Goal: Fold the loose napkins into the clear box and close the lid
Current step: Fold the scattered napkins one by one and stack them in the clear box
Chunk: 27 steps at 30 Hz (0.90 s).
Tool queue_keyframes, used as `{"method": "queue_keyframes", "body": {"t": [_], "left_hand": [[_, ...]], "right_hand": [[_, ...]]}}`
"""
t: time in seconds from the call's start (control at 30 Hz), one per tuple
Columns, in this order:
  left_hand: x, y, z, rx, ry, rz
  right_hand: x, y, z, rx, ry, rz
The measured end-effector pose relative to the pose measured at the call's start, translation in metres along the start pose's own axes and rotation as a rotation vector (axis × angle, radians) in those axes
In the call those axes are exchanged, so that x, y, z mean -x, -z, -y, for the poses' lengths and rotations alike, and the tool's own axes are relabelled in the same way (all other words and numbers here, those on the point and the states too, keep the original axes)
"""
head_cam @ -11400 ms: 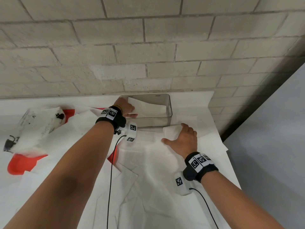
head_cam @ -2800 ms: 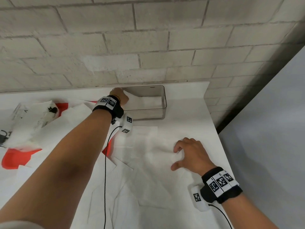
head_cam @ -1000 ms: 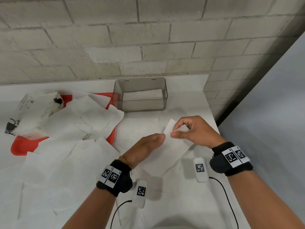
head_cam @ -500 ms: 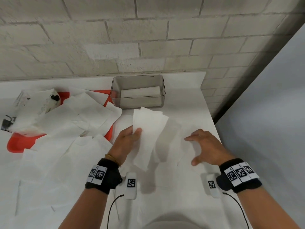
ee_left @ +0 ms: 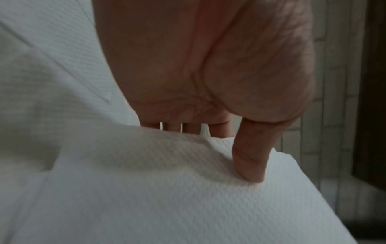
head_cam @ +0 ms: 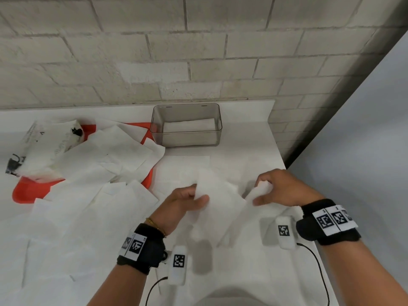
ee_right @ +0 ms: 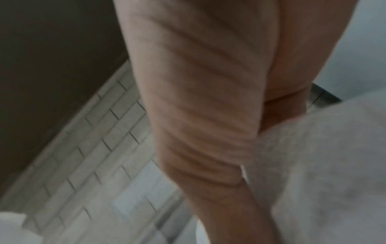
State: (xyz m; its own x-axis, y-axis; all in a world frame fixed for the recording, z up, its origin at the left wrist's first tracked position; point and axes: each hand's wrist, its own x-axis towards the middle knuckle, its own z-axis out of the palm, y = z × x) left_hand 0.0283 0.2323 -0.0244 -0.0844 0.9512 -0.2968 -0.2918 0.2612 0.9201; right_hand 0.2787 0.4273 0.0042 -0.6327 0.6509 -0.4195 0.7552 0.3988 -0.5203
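Note:
The clear box [head_cam: 186,141] stands lidless at the back of the white table, with folded napkins [head_cam: 188,125] inside. In front of it, both hands hold one white napkin [head_cam: 223,195] just above the table. My left hand [head_cam: 199,193] pinches its left part; in the left wrist view the thumb [ee_left: 250,158] presses on the napkin [ee_left: 167,189] with the fingers behind it. My right hand [head_cam: 259,192] grips the right edge, fingers curled round it. The right wrist view is blurred and shows the napkin [ee_right: 317,165] against the palm. No lid is in view.
Several loose napkins [head_cam: 92,184] cover the table's left and front. Under them lies an orange-red object [head_cam: 26,191]. A torn napkin package with cat prints [head_cam: 46,144] sits at far left. A brick wall runs behind, and the table edge [head_cam: 280,155] is at right.
Half a second ago my left hand alone held the napkin up and my right hand hovered open. Now the right hand has taken its right edge and the napkin is lower.

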Motion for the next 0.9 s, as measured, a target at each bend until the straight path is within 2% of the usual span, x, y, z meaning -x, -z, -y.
{"method": "queue_keyframes", "body": {"t": [0.1, 0.23, 0.37, 0.47, 0.57, 0.67, 0.77, 0.9], "left_hand": [[-0.009, -0.019, 0.002, -0.181, -0.057, 0.104], [-0.022, -0.039, -0.004, -0.305, -0.116, 0.071], [-0.025, -0.044, -0.019, -0.299, -0.12, -0.093], [-0.029, -0.034, -0.027, -0.541, -0.233, -0.163], [-0.032, -0.026, -0.04, -0.829, -0.36, -0.154], [-0.031, -0.017, -0.055, -0.976, -0.379, -0.101], [-0.025, 0.001, -0.06, -0.97, -0.287, -0.161], [-0.007, 0.032, -0.04, -0.68, -0.263, -0.275]], "right_hand": [[0.011, 0.018, 0.028, -0.077, 0.093, -0.03], [0.023, 0.027, 0.056, -0.198, 0.224, -0.067], [0.024, 0.024, 0.06, -0.454, 0.181, -0.109], [0.029, 0.022, 0.061, -0.656, 0.173, -0.011], [0.024, 0.013, 0.059, -0.601, 0.212, 0.041], [0.009, -0.009, 0.055, -0.603, 0.176, -0.088], [-0.003, -0.032, 0.046, -0.764, 0.168, -0.161], [-0.012, -0.054, 0.034, -0.891, 0.115, -0.171]]}}
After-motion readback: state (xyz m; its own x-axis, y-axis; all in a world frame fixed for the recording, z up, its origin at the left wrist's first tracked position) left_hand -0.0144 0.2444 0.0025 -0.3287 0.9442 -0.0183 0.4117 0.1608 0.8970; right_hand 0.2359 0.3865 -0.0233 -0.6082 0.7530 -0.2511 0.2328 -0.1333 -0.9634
